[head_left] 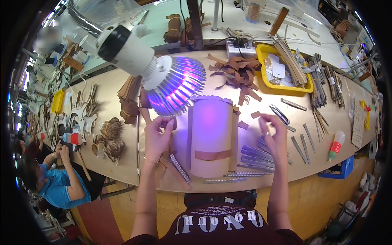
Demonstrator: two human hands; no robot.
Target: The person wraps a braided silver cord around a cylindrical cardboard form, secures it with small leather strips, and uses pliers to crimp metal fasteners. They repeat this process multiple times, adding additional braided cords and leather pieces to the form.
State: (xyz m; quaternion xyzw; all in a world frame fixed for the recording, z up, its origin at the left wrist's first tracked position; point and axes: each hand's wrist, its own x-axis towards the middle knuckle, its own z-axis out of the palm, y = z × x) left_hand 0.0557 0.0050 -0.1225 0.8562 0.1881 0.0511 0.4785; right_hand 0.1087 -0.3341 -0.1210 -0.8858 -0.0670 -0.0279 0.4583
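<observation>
Standing well apart, the two bare forearms enter from the lower edge, one on each side of a tan curved form (210,132) placed on the worktable (328,112) in front of the person. Neither hand touches the form's broad middle surface; a brown strip (213,155) lies crosswise on its lower part.

The left hand (158,136) is held upright on a nearly straight wrist, which bears a thin bracelet (151,161). Its fingers bend inward toward the form, just beneath the rim of the lit lamp (179,83). Thumb and forefinger are drawn close, with a dark brown edge visible at their tips; whether they pinch it cannot be determined.

The right hand (274,132) is likewise upright, its forearm leaning slightly inward. The fingers curl over toward the thumb; a small brown piece (255,114) shows just beside the fingertips. Contact with that piece cannot be confirmed, nor can any pinch.

Silvery braided strips (255,157) lie fanned between the form and the right forearm. Metal tweezers (280,114) rest just right of the right hand. Loose brown strips (237,72) are heaped beyond the form, beside a yellow tray (286,90).
</observation>
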